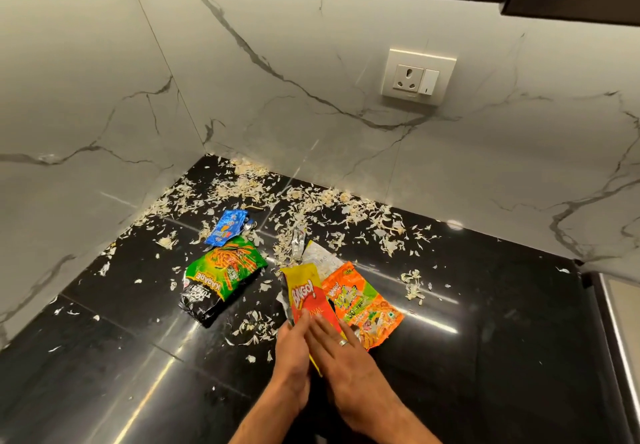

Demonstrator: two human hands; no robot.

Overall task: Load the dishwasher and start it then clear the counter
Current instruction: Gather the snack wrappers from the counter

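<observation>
- My left hand [292,350] pinches the near edge of the yellow-and-red Bingo packet [310,299], thumb on top; the packet stands up from the black counter [485,322] between my two hands.
- My right hand [341,350] lies flat and open, fingers spread, pressed against the packet's lower face and touching the orange packet [367,308] just to its right. It grasps nothing.
- To do this well, I judge I should flatten the yellow packet against the palm, then slide the orange one under the same pinch so both leave the counter together.
- Keep the open mouths tilted upward; any crumbs inside could spill onto the stone.
- Wrappers first, then the scraps: sweeping with packets in the way would scatter the flakes further.
- Counted, bright snack packets: four. Yellow-and-red in my grip, orange beside it, a green packet [225,275] to the left beyond my fingertips, a small blue packet [227,227] farther off past the green one.
- One clear, crumpled wrapper [320,256] lies just beyond the yellow packet; whether a second silvery piece beside it is separate, I cannot tell.
- Pale peel flakes [304,208] are too many to count, thickest toward the far corner against the marble wall [277,62].
- No dishwasher shows here; I judge this is the counter-clearing part.
</observation>
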